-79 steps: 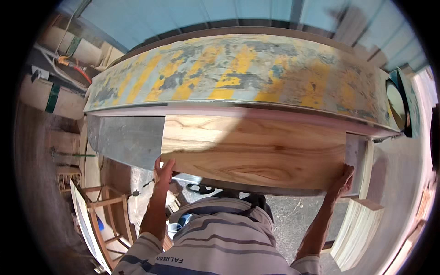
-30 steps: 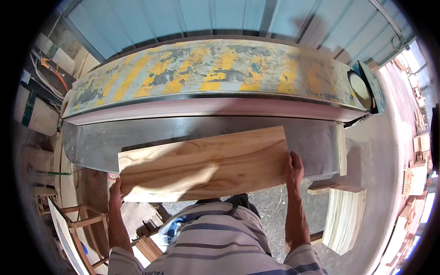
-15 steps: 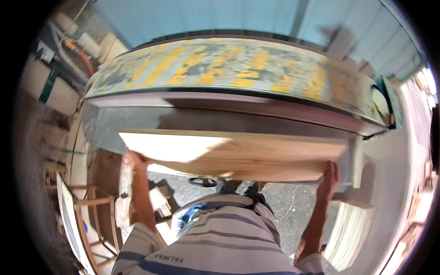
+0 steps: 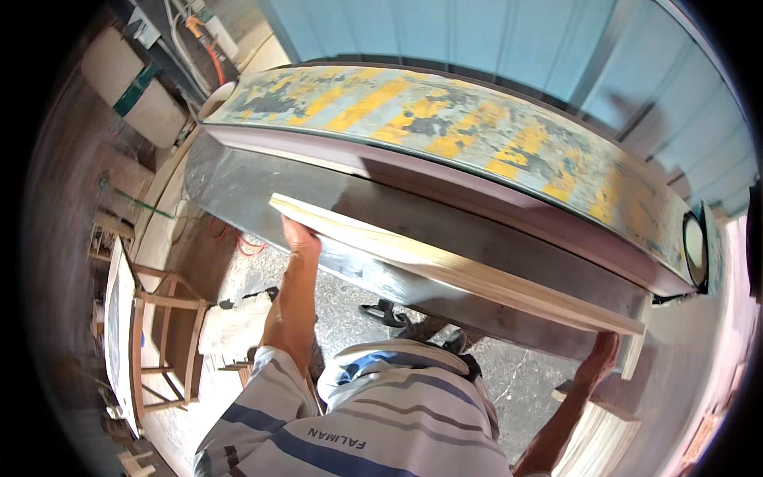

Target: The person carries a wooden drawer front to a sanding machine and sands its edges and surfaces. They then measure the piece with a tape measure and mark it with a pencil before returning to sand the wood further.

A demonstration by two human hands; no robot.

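A long pale wooden board [image 4: 445, 258] is held in front of me, seen nearly edge-on, slanting from upper left to lower right. My left hand [image 4: 300, 237] grips its left end from below, fingers partly hidden behind the wood. At the right end my right hand [image 4: 604, 350] holds the board's underside, its fingers mostly hidden. Beneath the board is the grey metal bed [image 4: 334, 187] of a long machine. Whether the board touches that bed, I cannot tell.
Behind the bed runs a long machine cover [image 4: 445, 123] with worn yellow stripes. A handwheel [image 4: 381, 314] sits under the bed's front edge. To the left stands a wooden frame stand [image 4: 167, 342]; stacked boards [image 4: 600, 441] lie at lower right. A blue wall [image 4: 477, 40] rises behind.
The board has turned from showing its broad face to showing its narrow edge, both hands still on its ends. My view has swung, so the machine now slants down to the right.
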